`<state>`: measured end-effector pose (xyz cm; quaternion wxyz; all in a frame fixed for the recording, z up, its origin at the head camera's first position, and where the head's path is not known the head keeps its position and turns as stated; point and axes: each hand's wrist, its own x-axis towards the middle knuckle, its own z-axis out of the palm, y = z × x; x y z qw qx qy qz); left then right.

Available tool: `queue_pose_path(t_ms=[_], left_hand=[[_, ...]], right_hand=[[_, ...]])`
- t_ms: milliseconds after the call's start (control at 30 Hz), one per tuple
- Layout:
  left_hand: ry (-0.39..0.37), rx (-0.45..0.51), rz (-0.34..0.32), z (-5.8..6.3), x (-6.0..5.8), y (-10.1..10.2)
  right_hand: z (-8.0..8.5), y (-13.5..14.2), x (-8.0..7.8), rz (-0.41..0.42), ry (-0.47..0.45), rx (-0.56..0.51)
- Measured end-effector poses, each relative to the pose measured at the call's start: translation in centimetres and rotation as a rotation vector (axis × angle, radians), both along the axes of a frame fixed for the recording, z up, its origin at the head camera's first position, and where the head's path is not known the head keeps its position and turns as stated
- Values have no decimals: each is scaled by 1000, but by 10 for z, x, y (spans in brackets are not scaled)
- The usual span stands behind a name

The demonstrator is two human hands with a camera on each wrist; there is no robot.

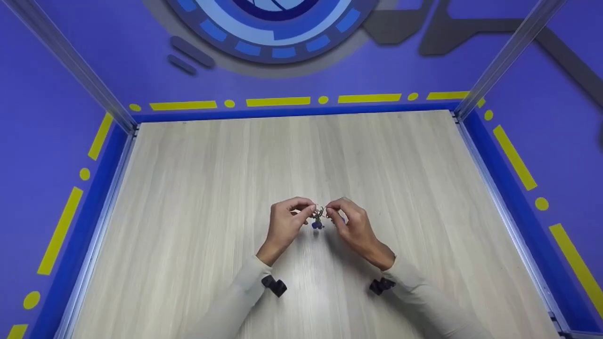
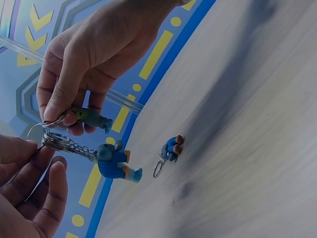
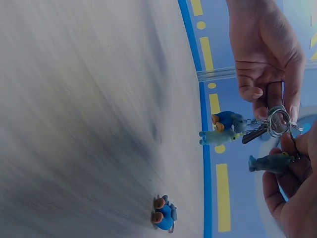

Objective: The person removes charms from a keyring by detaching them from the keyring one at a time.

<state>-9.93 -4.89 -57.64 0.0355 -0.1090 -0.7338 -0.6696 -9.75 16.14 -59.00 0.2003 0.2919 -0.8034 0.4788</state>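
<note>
Finger and thumb of my left hand (image 1: 285, 221) pinch a metal key ring (image 3: 278, 123), with a dark key (image 3: 253, 135) hanging from it. On chains from that ring dangle a blue figure (image 2: 113, 161) with orange feet and a pale green figure (image 3: 218, 137). Facing it, my right hand (image 1: 351, 219) pinches the thin ring of a green figure keychain (image 3: 272, 162). The two rings meet between the fingertips, above the tabletop. Below lies a loose blue figure keychain (image 2: 172, 148) with its own ring; in the head view the right hand covers most of it.
The pale wood-grain table (image 1: 212, 165) has metal rails along its sides. Blue panels with yellow markings stand around it, and metal posts rise at the back corners. A small black camera (image 1: 274, 285) is strapped to each wrist.
</note>
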Motion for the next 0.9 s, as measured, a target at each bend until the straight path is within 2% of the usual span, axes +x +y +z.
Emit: queue_pose_path(t_ms=[133,300,500,600,733,900], left_hand=[[-20,-7,-16,-2,1,1],[-32,-88,-38,-1,1,2],[-18,-116,-8,0,1,2],[3,-105,2,1,3,0],[41,-97,-23,2,7,-1],[119,-155,-27,7,7,0]], right_hand=[[1,0,-1,1,-3,-27],[2,1,-1,12,-43,-82],[5,1,-2,23,-88,-101],[6,1,-3,28,-79,-75],[5,0,-4,31,-34,-46],[6,0,-6,21,60,-3]])
